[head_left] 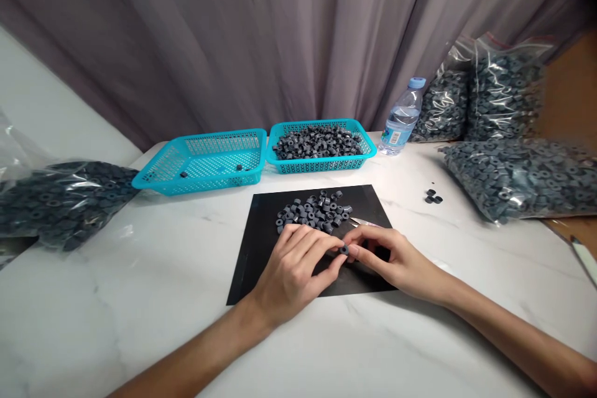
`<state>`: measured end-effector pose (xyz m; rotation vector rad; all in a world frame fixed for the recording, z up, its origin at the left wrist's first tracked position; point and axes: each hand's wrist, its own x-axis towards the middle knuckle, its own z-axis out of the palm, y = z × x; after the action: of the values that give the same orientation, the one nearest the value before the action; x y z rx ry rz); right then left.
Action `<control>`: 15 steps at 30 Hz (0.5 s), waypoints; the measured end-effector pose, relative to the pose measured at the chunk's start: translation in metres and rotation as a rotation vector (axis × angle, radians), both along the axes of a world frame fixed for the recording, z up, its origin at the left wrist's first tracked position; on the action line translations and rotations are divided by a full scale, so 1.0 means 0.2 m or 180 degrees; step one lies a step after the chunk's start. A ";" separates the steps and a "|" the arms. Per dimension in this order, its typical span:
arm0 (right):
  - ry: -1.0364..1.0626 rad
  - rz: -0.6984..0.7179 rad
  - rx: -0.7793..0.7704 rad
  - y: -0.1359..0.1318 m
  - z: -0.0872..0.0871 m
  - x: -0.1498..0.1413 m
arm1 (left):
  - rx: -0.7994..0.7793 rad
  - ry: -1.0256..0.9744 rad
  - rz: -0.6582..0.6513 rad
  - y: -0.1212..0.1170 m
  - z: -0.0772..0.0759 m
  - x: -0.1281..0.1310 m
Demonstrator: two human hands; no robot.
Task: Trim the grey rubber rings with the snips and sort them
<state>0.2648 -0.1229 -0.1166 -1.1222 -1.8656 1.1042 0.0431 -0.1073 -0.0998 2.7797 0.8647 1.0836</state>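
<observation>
Two hands meet over a black mat.
The left hand and right hand pinch one small grey ring between fingertips, just in front of the ring pile.

Standing here, I am finding nothing that can be read. The water bottle is wearing a blue-and-white label, but its print is showing too small and blurred to make out. No other thing is carrying legible text, numbers or signs.
</observation>
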 end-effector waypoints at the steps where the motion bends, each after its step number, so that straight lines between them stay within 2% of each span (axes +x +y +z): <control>1: -0.0004 -0.0008 -0.0003 0.00 0.00 0.00 | 0.0010 0.0000 -0.0007 0.00 0.00 0.00; 15: 0.0120 -0.0013 0.0021 0.00 0.00 0.01 | 0.0054 -0.0128 -0.0161 0.01 -0.02 0.00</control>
<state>0.2669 -0.1232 -0.1175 -1.0938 -1.8360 1.1087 0.0434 -0.1050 -0.1031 2.7667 0.7801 1.1400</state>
